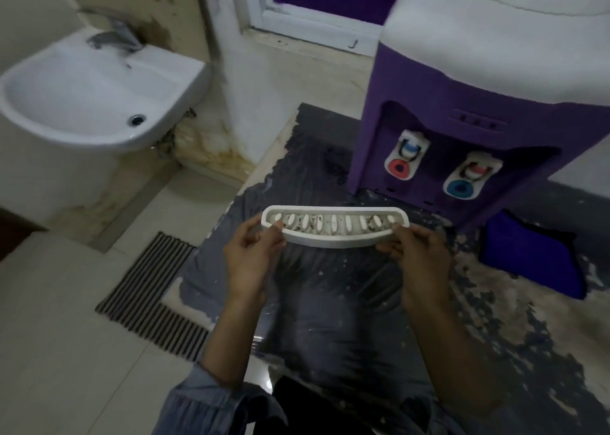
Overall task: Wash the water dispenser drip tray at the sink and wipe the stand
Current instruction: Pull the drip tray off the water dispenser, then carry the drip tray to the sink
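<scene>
Keep the drip tray [335, 226] level, pinched at its ends by the left hand [251, 253] and right hand [417, 253], just in front of the dispenser [462, 111], while carrying it left to the sink [89, 94], so the dirty residue stays inside.

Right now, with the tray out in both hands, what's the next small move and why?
Probably carry the white curved plastic drip tray level and leftward to the white ceramic sink. The left hand and right hand each grip one end, dark grime shows between its slots, and it is already clear of the purple and white water dispenser.
</scene>
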